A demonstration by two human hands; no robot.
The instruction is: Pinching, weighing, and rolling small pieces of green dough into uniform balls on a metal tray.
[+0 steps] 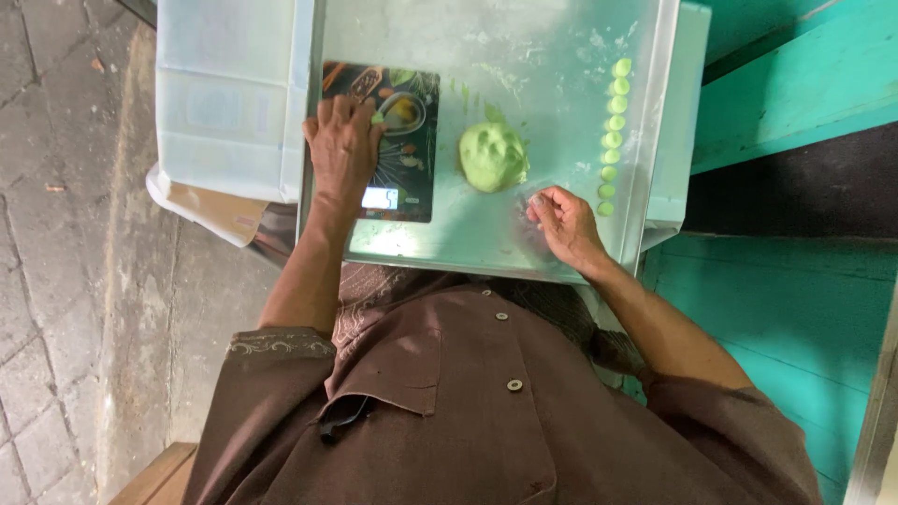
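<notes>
My left hand (342, 150) rests on a dark kitchen scale (412, 159) with a lit display, pinching a small green dough piece (377, 118) at its fingertips. A large lump of green dough (493, 155) lies in the middle of the metal tray (561, 56). My right hand (561, 223) lies on the tray just right of and below the lump, fingers curled; whether it holds anything is hidden. Along the tray's right side runs a row of small green dough balls (612, 138).
A white plastic container (229, 103) stands left of the tray, with brown paper under it. Turquoise wooden boards (795, 84) lie to the right. Grey paving (65, 281) is at the left. Flour dusts the tray.
</notes>
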